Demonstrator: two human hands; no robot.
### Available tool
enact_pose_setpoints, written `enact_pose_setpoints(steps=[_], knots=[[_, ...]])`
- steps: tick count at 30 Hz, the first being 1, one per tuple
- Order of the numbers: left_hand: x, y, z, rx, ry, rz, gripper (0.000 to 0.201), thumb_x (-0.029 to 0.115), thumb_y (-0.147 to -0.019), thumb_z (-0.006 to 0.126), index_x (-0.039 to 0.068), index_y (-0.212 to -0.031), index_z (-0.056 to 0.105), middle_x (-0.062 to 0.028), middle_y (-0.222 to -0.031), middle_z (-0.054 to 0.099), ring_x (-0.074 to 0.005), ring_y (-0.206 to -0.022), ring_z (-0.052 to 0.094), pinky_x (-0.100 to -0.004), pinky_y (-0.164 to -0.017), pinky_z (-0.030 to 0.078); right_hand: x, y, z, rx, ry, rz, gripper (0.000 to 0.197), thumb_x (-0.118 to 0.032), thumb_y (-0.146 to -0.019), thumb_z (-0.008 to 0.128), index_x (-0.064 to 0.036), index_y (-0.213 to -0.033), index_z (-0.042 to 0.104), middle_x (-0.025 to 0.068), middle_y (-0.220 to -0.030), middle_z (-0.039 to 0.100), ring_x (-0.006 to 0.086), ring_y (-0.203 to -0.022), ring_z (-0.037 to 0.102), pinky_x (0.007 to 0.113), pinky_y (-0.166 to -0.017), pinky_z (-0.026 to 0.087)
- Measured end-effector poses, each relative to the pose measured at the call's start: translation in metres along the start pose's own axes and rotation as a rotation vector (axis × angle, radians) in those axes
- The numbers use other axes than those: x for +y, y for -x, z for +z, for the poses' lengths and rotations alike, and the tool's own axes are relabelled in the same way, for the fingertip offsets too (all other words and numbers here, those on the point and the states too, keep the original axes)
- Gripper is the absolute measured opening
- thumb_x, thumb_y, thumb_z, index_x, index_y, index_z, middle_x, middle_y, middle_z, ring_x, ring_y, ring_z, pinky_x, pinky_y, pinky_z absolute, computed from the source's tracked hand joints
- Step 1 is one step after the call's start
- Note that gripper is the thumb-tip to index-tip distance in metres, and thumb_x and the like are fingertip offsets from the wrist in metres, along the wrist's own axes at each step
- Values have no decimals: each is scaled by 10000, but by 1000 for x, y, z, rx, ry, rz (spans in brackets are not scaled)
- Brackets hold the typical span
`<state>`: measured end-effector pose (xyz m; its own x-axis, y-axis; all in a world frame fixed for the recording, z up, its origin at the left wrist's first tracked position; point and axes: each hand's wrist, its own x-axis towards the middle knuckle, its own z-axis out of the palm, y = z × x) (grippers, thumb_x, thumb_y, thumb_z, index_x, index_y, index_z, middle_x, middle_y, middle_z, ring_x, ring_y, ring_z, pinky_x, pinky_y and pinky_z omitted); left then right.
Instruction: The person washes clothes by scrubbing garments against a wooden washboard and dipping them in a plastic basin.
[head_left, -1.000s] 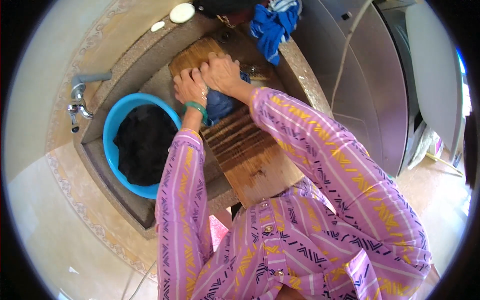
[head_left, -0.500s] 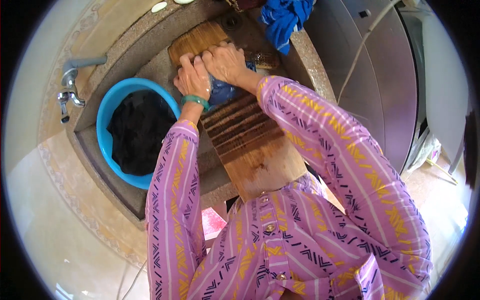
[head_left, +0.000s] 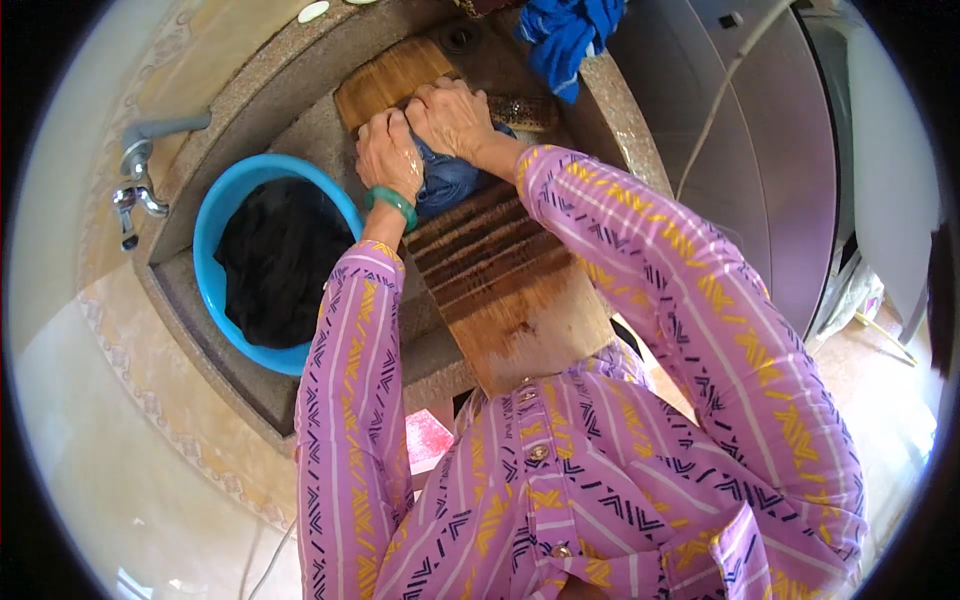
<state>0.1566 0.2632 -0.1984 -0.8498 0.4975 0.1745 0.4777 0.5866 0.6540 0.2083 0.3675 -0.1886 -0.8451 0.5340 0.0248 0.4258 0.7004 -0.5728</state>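
Note:
A wet, dark blue cloth (head_left: pixel 446 184) lies bunched on the ridged part of a wooden washboard (head_left: pixel 520 325). My left hand (head_left: pixel 388 155), with a green bangle at the wrist, presses on the cloth's left side, fingers curled. Close beside it, my right hand (head_left: pixel 450 118) grips the cloth's far side with bent fingers. Both palms hide part of the cloth. The washboard slants from the front of my body into a stone sink (head_left: pixel 400 352), and its plain far end shows beyond my hands.
Left of the board stands a light blue basin (head_left: pixel 205 265) with soaked black fabric (head_left: pixel 280 260). A metal tap (head_left: pixel 137 195) juts from the left wall. A scrub brush (head_left: pixel 527 112) lies right of my hands, and a bright blue cloth (head_left: pixel 568 45) hangs over the sink's rim.
The blue cloth is more bunched up under my hands, with more of it showing between my wrists. Both hands have shifted only slightly and keep their hold.

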Motion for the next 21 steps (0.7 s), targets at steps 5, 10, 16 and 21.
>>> enact_pose_setpoints(steps=[5, 10, 16, 21], knots=[[17, 69, -41, -254, 119, -70, 375, 335, -916, 387, 30, -969, 600, -183, -989, 597, -391, -982, 519, -481, -837, 381, -7, 75, -42, -169, -34, -131, 316, -341, -853, 425, -119, -865, 649, 134, -888, 602, 351, -914, 546, 508, -802, 421], [2, 86, -26, -64, 109, 260, 281, 216, -868, 400, 0, -801, 566, -215, -839, 552, -402, -826, 499, -499, -787, 369, 1, 88, -37, 47, -159, -366, 178, -221, -779, 464, -82, -684, 524, 125, -754, 549, 327, -749, 526, 455, -703, 387], [6, 4, -7, -102, -49, -218, 465, 368, -942, 346, -2, -919, 625, -247, -989, 598, -424, -914, 539, -481, -796, 398, -5, 19, -4, 25, 2, -41, 399, -379, -848, 413, -56, -871, 647, 181, -886, 629, 384, -882, 575, 526, -782, 437], [37, 96, -45, -77, 184, 95, 298, 244, -915, 431, -9, -903, 587, -216, -897, 561, -403, -850, 499, -461, -766, 385, -6, 103, -53, -110, -256, -65, 509, -517, -848, 456, -48, -871, 654, 199, -939, 579, 393, -915, 528, 515, -779, 402]])
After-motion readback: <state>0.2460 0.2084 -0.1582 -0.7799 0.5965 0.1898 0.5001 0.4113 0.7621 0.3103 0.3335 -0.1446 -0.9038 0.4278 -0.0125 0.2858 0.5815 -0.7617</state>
